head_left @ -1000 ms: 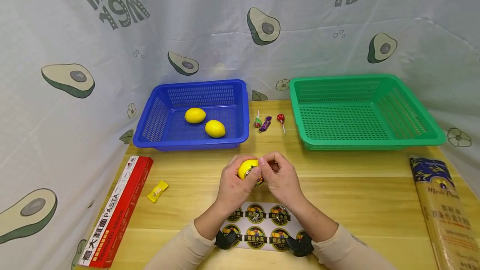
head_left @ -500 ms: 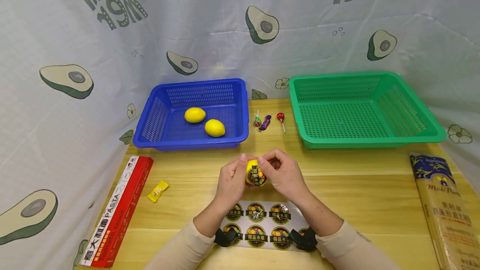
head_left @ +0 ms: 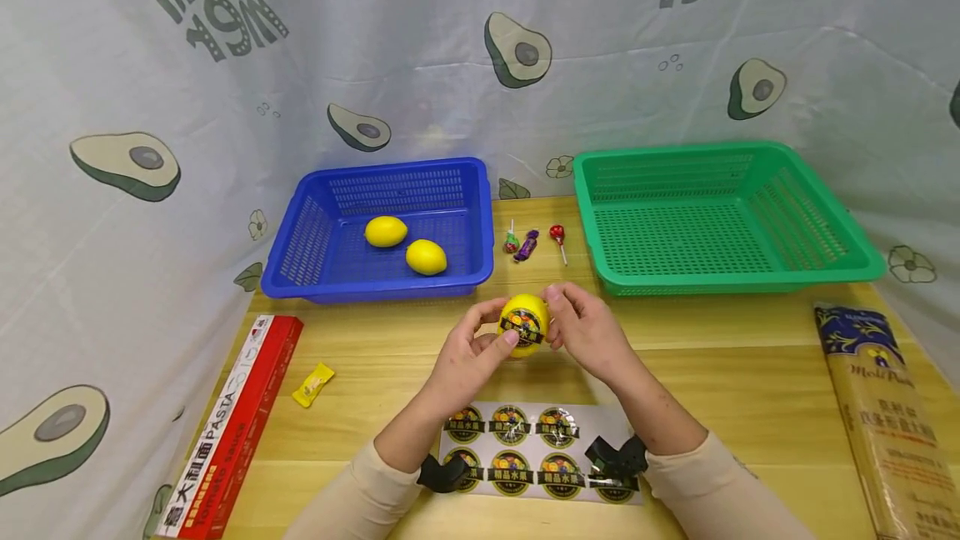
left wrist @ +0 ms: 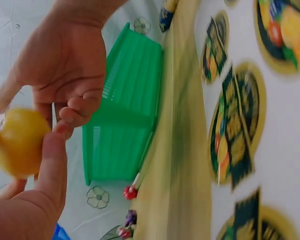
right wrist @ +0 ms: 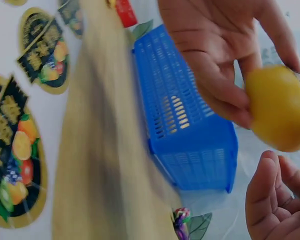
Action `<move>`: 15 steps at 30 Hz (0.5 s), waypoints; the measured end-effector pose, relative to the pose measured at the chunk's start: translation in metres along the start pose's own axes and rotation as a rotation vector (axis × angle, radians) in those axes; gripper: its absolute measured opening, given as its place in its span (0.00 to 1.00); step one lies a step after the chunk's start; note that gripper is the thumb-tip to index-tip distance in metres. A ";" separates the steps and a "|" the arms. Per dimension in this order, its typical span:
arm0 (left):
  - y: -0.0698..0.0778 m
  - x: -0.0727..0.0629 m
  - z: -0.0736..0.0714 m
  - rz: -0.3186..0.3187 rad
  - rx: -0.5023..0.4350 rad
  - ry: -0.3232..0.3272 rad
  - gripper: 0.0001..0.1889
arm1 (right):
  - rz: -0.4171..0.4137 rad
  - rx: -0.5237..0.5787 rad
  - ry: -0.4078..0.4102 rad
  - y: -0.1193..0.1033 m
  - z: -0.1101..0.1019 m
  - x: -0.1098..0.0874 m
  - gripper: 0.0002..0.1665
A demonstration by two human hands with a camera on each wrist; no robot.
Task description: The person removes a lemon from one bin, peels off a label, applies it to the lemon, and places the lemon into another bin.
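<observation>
My left hand (head_left: 468, 357) grips a yellow lemon (head_left: 517, 302) between thumb and fingers, above the table in the head view. A round black-and-gold fruit sticker (head_left: 524, 326) sits on the lemon's side facing me. Close to the lemon's right side is my right hand (head_left: 592, 336), its fingers loosely bent. In the right wrist view a small gap shows between the right fingertips (right wrist: 270, 157) and the lemon (right wrist: 277, 112). Below the hands lies a white sheet of round stickers (head_left: 536, 440), partly covered by the black wrist devices.
A blue basket (head_left: 318, 273) holding two lemons (head_left: 426, 257) stands back left, a green basket (head_left: 720, 283) back right. Lollipops and a purple wrapped candy (head_left: 527, 246) lie between them. A red pasta box (head_left: 243, 432) and yellow candy (head_left: 312, 385) are left; a pasta bag (head_left: 885, 415) is right.
The lemon has turned so its sticker faces me, and both hands have shifted slightly right and away from me. The right fingers, earlier at the sticker, have drawn back from it.
</observation>
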State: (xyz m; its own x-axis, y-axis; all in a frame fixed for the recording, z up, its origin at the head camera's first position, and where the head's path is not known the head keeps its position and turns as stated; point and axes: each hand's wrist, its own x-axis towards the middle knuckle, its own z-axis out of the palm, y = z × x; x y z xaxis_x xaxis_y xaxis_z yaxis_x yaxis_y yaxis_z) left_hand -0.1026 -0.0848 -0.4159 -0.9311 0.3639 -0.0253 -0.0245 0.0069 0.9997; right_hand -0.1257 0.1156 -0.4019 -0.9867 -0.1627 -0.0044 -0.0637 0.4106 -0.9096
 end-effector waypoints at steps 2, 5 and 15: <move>0.000 0.001 0.002 -0.021 -0.093 0.030 0.28 | -0.021 -0.033 -0.014 -0.001 0.004 -0.002 0.23; -0.001 0.001 0.005 -0.048 -0.183 0.038 0.29 | -0.044 -0.117 -0.030 -0.001 0.013 -0.004 0.23; -0.009 0.002 0.005 -0.037 -0.285 -0.020 0.30 | -0.129 -0.175 0.040 0.003 0.021 -0.008 0.23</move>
State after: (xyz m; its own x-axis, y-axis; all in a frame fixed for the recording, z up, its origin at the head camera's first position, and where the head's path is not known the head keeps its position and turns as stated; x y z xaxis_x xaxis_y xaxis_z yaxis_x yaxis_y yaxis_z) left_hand -0.1021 -0.0791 -0.4254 -0.9206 0.3861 -0.0585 -0.1617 -0.2404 0.9571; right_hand -0.1147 0.0990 -0.4132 -0.9736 -0.1895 0.1270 -0.2113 0.5389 -0.8154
